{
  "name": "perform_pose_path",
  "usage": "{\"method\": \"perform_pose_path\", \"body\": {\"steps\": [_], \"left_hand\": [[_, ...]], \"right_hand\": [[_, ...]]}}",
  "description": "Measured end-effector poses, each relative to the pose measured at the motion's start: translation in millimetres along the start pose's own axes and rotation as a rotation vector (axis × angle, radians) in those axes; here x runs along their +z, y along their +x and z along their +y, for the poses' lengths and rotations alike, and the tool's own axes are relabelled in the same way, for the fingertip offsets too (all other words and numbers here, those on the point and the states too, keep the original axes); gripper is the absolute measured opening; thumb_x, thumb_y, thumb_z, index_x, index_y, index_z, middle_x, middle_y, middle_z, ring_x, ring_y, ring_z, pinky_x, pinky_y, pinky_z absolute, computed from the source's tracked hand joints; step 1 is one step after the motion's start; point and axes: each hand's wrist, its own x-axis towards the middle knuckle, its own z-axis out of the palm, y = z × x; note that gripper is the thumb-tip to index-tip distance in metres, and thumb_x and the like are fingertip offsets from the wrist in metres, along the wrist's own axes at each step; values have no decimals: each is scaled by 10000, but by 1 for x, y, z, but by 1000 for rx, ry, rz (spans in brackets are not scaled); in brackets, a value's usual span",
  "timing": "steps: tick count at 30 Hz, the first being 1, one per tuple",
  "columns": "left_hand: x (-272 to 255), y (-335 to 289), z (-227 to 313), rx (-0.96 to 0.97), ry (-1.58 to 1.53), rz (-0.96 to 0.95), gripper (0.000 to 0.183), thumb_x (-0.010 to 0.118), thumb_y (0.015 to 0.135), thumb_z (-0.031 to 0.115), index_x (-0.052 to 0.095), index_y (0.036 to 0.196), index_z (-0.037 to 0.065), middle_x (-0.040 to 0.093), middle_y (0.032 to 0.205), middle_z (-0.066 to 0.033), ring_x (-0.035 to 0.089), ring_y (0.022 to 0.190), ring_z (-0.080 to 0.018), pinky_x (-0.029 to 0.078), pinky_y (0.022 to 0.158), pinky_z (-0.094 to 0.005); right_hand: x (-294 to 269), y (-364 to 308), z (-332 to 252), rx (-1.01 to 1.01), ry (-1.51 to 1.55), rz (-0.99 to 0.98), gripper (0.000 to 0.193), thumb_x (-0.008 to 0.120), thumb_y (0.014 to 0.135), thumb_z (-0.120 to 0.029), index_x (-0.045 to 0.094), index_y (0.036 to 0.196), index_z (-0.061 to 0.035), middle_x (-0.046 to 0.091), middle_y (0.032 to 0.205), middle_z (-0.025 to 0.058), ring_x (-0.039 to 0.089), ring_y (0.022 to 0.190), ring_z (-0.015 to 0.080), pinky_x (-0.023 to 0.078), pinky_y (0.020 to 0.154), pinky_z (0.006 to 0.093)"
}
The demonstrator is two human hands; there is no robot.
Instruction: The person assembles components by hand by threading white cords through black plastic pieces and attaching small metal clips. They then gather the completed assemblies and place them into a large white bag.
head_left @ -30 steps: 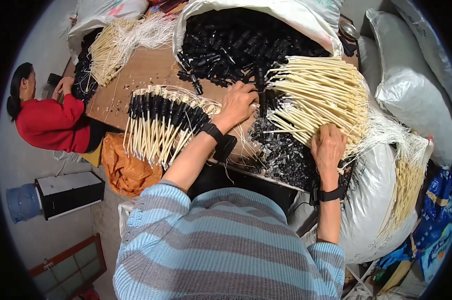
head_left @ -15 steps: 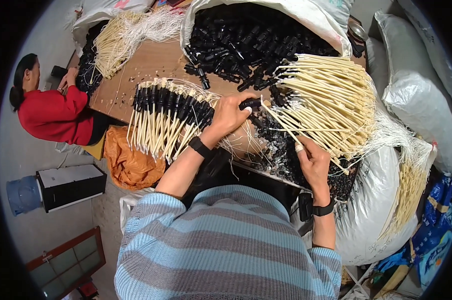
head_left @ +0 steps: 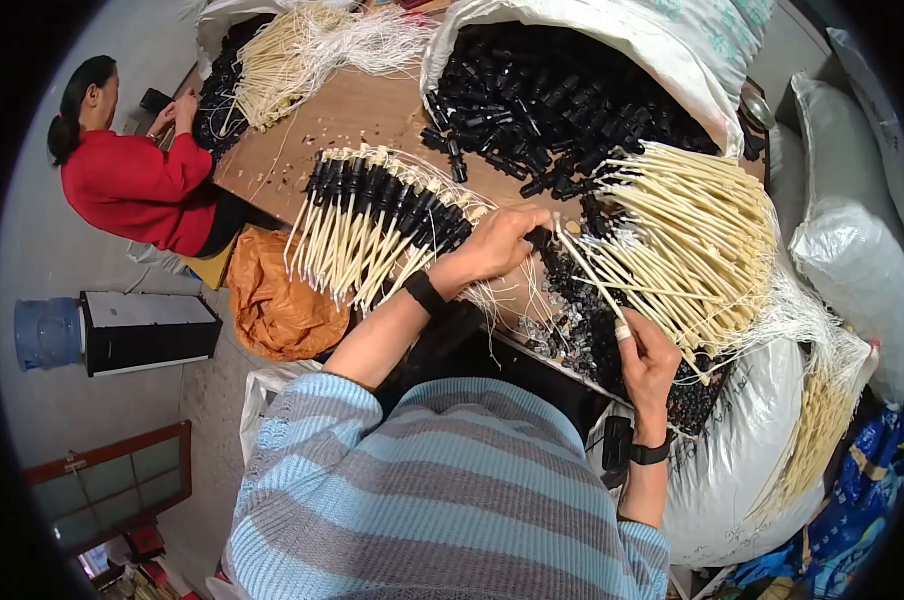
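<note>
My left hand (head_left: 502, 243) is closed around a black plastic fitting (head_left: 541, 238), mostly hidden by the fingers. Between thumb and fingers, my right hand (head_left: 649, 358) grips a thin cream-coloured tube (head_left: 597, 283) near its lower end. The tube slants up and left, its pale tip close to the fitting; whether they touch I cannot tell. To the right lies a thick fan of loose cream tubes (head_left: 702, 240) with white strings trailing from them. Left of my left hand, a row of black fittings (head_left: 372, 195) lies side by side, cream tubes sticking out toward me.
A white sack (head_left: 707, 95) lies open at the back, spilling black fittings (head_left: 542, 95) onto the brown table (head_left: 357, 105). Small clear and black bits (head_left: 572, 335) litter the near edge. A person in red (head_left: 137, 190) works at the far left. Stuffed sacks (head_left: 852, 220) stand right.
The whole view has shifted, so the table's things sit further right. My left hand has turned, covering more of the black fitting. The right hand still grips the tube.
</note>
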Motion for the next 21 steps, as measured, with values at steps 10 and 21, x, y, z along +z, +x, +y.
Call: {"method": "perform_pose_path", "body": {"steps": [10,21], "left_hand": [[26,-4,31,413,185,-16,203,588,732,-28,572,890,100,577,795,-68,574,817,-282,433,716,-383],[6,-29,15,-174,352,22,218,615,858,204,642,998,38,652,743,-119,625,564,-233,485,514,-361]], "right_hand": [[19,-3,-13,-131,-453,-76,328,697,773,-45,648,1093,-103,586,721,107,580,599,305,460,536,370],[-19,3,18,343,1081,71,157,650,844,-106,604,708,-42,672,1041,100,526,596,74,410,522,195]]}}
